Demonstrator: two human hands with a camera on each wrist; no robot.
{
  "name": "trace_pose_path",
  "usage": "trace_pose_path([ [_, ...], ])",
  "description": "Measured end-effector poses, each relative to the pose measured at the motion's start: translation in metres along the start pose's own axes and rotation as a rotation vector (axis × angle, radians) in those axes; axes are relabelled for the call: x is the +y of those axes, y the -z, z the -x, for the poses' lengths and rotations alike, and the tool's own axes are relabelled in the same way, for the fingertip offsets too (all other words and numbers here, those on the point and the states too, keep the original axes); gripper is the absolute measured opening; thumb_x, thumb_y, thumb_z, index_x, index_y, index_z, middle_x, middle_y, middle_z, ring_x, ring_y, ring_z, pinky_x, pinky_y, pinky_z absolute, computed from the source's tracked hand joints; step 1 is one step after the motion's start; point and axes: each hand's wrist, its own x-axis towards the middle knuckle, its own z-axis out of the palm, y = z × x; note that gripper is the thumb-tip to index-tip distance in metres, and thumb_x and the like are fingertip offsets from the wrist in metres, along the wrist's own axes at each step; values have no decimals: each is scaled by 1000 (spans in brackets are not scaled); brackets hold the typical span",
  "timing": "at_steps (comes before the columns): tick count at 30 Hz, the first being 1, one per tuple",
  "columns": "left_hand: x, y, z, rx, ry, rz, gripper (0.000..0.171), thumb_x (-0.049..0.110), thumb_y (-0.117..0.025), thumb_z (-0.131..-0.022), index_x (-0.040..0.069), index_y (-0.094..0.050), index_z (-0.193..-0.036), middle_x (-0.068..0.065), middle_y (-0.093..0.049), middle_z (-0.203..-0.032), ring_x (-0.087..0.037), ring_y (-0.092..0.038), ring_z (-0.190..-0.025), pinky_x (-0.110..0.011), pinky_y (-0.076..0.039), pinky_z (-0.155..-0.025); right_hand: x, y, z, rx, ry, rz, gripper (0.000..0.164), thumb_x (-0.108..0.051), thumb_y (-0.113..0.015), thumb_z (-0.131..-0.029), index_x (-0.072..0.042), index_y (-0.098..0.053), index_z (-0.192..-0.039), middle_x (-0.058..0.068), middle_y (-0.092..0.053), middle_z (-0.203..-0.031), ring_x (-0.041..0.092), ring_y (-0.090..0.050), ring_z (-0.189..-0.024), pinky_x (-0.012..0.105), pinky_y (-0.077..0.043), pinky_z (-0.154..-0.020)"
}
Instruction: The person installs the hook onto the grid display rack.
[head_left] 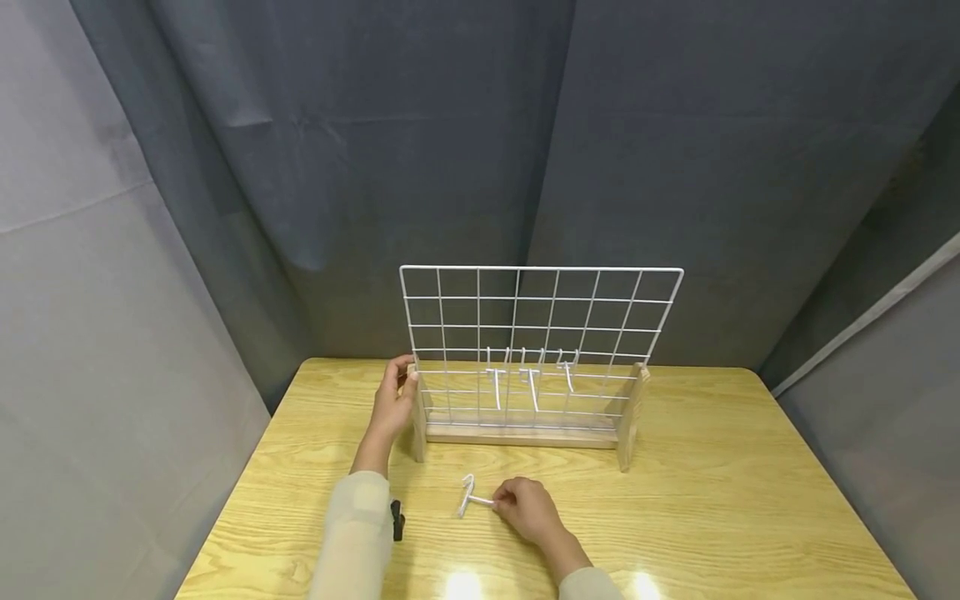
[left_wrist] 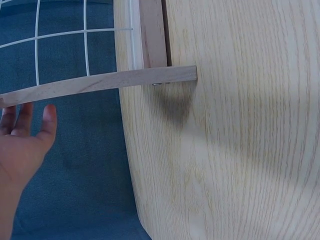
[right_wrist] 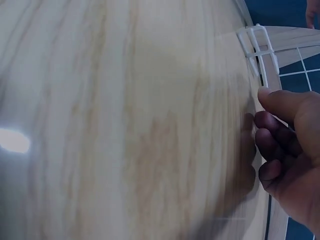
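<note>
My left hand is at the outer side of the rack's left wooden post. In the left wrist view its fingers touch that post, with the thumb stretched out beside them; where the fingertips end is partly hidden. A white display hook is held low over the table's front part by my right hand, which pinches the end of its straight arm between thumb and fingers. Its crossbar end points left, away from the hand. The white wire grid carries several similar hooks hung side by side on a middle row.
The rack's wooden base bar and right post stand on the wood-grain table. Dark curtains hang behind it, with grey cloth panels at the sides. A small black object shows at the left wrist.
</note>
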Motion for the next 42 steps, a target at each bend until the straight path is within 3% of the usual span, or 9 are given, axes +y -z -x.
trace_pose_path([
  [4, -6, -1, -2, 6, 0, -4, 28, 11, -45, -98, 13, -45, -126, -17, -46, -128, -36, -40, -122, -49, -34, -101, 3, 1, 2, 24, 4, 57, 3, -10, -72, -80, -10, -69, -82, -10, -56, -73, 3, -50, -64, 19, -45, -56],
  [13, -6, -1, -3, 12, -12, -6, 28, 10, -46, -98, 12, -45, -126, -19, -46, -128, -37, -40, -122, -50, -32, -101, 3, 2, 3, 44, 10, 71, 3, -8, -73, -78, -8, -71, -81, -9, -54, -73, 5, -49, -64, 20, -44, -55],
  [22, -6, -1, -2, 9, 18, -10, 27, 12, -45, -98, 15, -45, -126, -17, -45, -129, -35, -39, -123, -48, -33, -102, -3, 7, 1, 3, -26, -26, 9, -7, -70, -80, -5, -69, -89, -4, -60, -81, 9, -55, -72, 22, -50, -64],
  [31, -7, -1, -3, 1, 0, -4, 28, 12, -45, -99, 13, -44, -127, -17, -44, -129, -36, -39, -123, -49, -33, -101, -7, 0, 1, 68, -82, -163, 13, -5, -69, -82, -1, -67, -93, 1, -65, -86, 12, -59, -74, 21, -51, -65],
  [37, -9, -1, -3, 4, -12, 0, 28, 10, -45, -98, 12, -45, -126, -17, -46, -128, -35, -39, -123, -48, -33, -102, -9, -8, 2, 114, -66, -68, 14, -10, -73, -79, -4, -68, -91, -3, -61, -83, 11, -57, -73, 23, -50, -65],
  [42, -8, -1, -4, -4, -4, 7, 28, 11, -45, -99, 12, -44, -126, -17, -45, -129, -35, -38, -124, -47, -32, -102, -11, -10, -1, 104, -27, 38, 13, -12, -73, -78, -7, -70, -90, -9, -56, -80, 9, -53, -73, 25, -49, -65],
])
